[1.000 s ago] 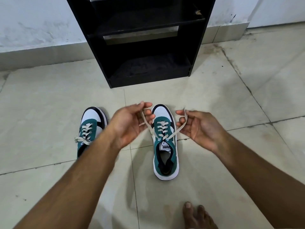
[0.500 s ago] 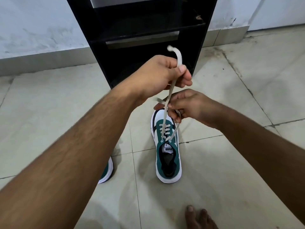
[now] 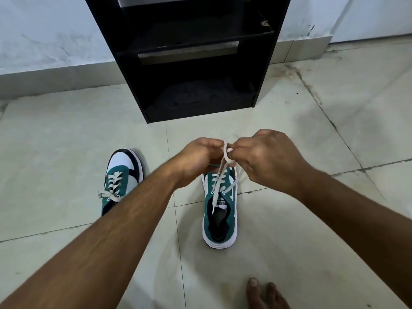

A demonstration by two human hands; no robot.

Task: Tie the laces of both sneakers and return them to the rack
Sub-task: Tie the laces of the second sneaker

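1. While the left hand (image 3: 200, 157) and the right hand (image 3: 265, 157) meet knuckle to knuckle above the toe of the right-side sneaker (image 3: 219, 208), both are closed around its pale laces (image 3: 224, 175).
2. Left hand: fingers curled in, pinching a lace strand at the thumb side; the grip itself is partly hidden by the knuckles.
3. Right hand: fingers bent, pinching a small loop of lace (image 3: 227, 152) that stands up between the two hands.
4. From the hands, two strands run down and toward the person to the top eyelets; one loose end lies over the tongue.
5. That sneaker stands on the tiled floor (image 3: 66, 141) just beneath and nearer than the hands, toe pointing away.
6. Left of the left forearm, a second sneaker (image 3: 121, 175) sits on the floor, partly covered by the arm, its laces loose.
7. Beyond the hands stands a black rack (image 3: 265, 70) against the wall.
8. Near the right forearm, bare toes (image 3: 263, 293) rest on the floor.
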